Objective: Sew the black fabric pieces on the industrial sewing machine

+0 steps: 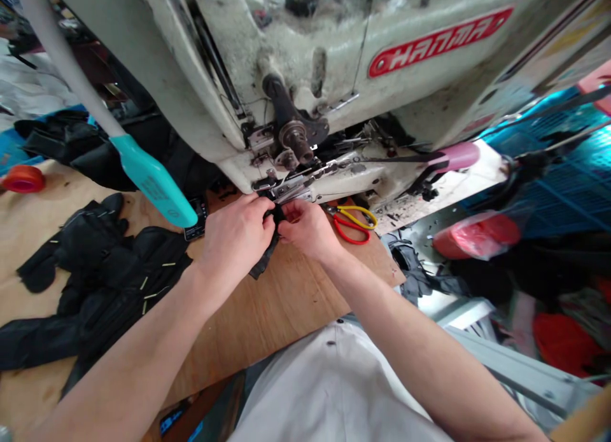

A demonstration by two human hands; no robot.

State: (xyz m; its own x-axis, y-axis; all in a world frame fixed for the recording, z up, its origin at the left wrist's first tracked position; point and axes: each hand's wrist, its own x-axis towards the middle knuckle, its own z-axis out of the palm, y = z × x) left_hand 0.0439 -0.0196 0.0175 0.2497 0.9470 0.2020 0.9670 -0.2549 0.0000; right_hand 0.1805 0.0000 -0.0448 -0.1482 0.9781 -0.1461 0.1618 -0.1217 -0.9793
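A small piece of black fabric (262,261) is pinched between my two hands, just in front of the needle area of a cream sewing machine (344,41). My left hand (241,229) is closed on the fabric's left side, its fingertips close to the machine's presser area. From the right, my right hand (308,227) grips the same fabric with thumb and fingers. The fabric's lower end hangs down toward the wooden table (267,308). The fingers hide its upper part.
Red-and-yellow-handled scissors (354,224) lie right of my right hand. Black fabric pieces (105,270) are heaped at left, near a red tape roll (23,179). A teal-ended lamp arm (155,181) hangs over a dark phone-like device (196,222).
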